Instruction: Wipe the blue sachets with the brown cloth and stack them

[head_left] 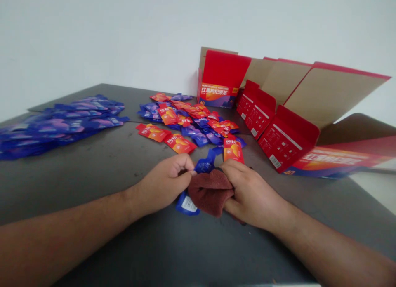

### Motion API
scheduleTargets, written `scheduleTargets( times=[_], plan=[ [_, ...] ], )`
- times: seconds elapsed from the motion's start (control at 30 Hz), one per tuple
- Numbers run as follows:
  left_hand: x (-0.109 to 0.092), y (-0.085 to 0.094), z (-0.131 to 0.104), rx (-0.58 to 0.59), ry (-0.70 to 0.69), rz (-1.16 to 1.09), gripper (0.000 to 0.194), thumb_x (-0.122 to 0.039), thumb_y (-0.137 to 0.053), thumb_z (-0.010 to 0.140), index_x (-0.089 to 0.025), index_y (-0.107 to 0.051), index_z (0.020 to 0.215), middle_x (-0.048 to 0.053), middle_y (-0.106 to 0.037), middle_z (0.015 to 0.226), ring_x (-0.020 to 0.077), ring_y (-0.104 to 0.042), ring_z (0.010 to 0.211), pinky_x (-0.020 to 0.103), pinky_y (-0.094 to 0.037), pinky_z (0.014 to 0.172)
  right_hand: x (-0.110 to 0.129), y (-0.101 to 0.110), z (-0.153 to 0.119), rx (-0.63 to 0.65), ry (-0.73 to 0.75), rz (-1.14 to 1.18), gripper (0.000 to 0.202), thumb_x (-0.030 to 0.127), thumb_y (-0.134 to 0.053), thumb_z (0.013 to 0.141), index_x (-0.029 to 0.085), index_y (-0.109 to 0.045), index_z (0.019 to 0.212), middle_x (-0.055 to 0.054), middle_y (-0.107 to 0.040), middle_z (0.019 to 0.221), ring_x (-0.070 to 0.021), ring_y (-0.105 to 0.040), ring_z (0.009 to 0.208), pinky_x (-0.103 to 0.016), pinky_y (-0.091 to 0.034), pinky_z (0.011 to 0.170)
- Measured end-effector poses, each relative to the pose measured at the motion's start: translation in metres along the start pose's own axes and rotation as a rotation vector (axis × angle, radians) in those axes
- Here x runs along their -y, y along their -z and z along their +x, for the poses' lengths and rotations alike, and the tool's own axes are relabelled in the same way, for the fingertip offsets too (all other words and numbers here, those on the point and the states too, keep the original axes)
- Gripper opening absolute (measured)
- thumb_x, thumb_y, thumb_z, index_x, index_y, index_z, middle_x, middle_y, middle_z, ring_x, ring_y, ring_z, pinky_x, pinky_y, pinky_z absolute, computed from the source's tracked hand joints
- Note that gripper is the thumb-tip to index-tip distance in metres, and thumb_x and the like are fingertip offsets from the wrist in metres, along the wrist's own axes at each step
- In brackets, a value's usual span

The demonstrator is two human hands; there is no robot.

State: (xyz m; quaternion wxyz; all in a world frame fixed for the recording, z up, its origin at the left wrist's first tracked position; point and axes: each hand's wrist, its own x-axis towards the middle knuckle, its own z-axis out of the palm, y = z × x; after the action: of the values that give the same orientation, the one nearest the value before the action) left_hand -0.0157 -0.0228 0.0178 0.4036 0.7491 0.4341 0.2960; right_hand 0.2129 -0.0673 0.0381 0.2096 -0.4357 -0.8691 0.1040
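Note:
Near the front of the table, my left hand [168,182] pinches the edge of a blue spouted pouch [204,165] between thumb and fingers. My right hand [247,192] is closed on a brown cloth [210,192], which lies against the pouch and covers its middle. The pouch's spout end points away from me, and a white barcode label shows on its lower end. Just beyond my right hand lies a red-orange pouch [233,149]. A mixed pile of red and blue pouches [185,118] spreads over the table behind both hands.
A large heap of blue pouches [62,122] lies at the left. At the back stands an open red carton [219,81]. More open cartons [291,134] with raised flaps line the right side. Everything rests on a dark table [130,245] before a pale wall.

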Motion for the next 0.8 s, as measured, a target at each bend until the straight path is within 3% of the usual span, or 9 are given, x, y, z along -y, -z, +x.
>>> scheduleTargets(
  times=[0.1, 0.3, 0.47, 0.67, 0.8],
  plan=[
    [-0.0014, 0.0003, 0.0001, 0.006, -0.01, 0.015, 0.014, -0.027, -0.053, 0.09, -0.019, -0.057, 0.079, -0.003, -0.058, 0.072, 0.0132, -0.052, 0.067, 0.027, -0.042, 0.065, 0.0011, -0.0003, -0.0002, 0.063, 0.047, 0.01, 0.018, 0.016, -0.065, 0.082, 0.021, -0.054, 0.095, -0.001, -0.058, 0.094, -0.0176, -0.055, 0.087, -0.029, -0.042, 0.075],
    [-0.0014, 0.0001, -0.0005, -0.005, 0.014, 0.005, 0.011, -0.024, -0.054, 0.088, -0.02, -0.056, 0.078, -0.004, -0.058, 0.071, 0.013, -0.052, 0.067, 0.026, -0.041, 0.063, 0.0001, -0.0006, -0.001, -0.009, -0.009, 0.002, 0.019, 0.014, -0.065, 0.079, 0.022, -0.049, 0.088, -0.001, -0.057, 0.09, -0.017, -0.054, 0.082, -0.028, -0.04, 0.069],
    [-0.0001, 0.0009, -0.0008, -0.004, -0.018, 0.021, 0.013, -0.027, -0.054, 0.089, -0.019, -0.058, 0.08, -0.002, -0.06, 0.074, 0.014, -0.054, 0.07, 0.027, -0.043, 0.066, 0.0012, -0.0001, -0.0004, 0.071, 0.049, 0.027, 0.019, 0.015, -0.065, 0.081, 0.022, -0.054, 0.096, -0.001, -0.059, 0.095, -0.0175, -0.056, 0.087, -0.029, -0.043, 0.076],
    [0.0007, 0.0003, -0.0012, -0.007, 0.007, 0.004, 0.012, -0.026, -0.054, 0.088, -0.02, -0.056, 0.077, -0.003, -0.058, 0.07, 0.0132, -0.051, 0.065, 0.026, -0.041, 0.062, 0.0006, 0.0001, -0.0004, -0.015, -0.009, 0.002, 0.019, 0.013, -0.064, 0.079, 0.022, -0.05, 0.088, -0.001, -0.056, 0.089, -0.0174, -0.054, 0.082, -0.029, -0.04, 0.069],
    [0.0006, 0.0008, -0.0008, -0.009, -0.026, 0.02, 0.014, -0.028, -0.054, 0.089, -0.019, -0.058, 0.078, -0.002, -0.059, 0.073, 0.0139, -0.053, 0.069, 0.027, -0.042, 0.065, 0.0016, -0.0002, -0.0007, 0.062, 0.047, 0.011, 0.018, 0.015, -0.064, 0.081, 0.022, -0.053, 0.094, -0.001, -0.058, 0.093, -0.0177, -0.055, 0.086, -0.029, -0.042, 0.073]
  ],
)
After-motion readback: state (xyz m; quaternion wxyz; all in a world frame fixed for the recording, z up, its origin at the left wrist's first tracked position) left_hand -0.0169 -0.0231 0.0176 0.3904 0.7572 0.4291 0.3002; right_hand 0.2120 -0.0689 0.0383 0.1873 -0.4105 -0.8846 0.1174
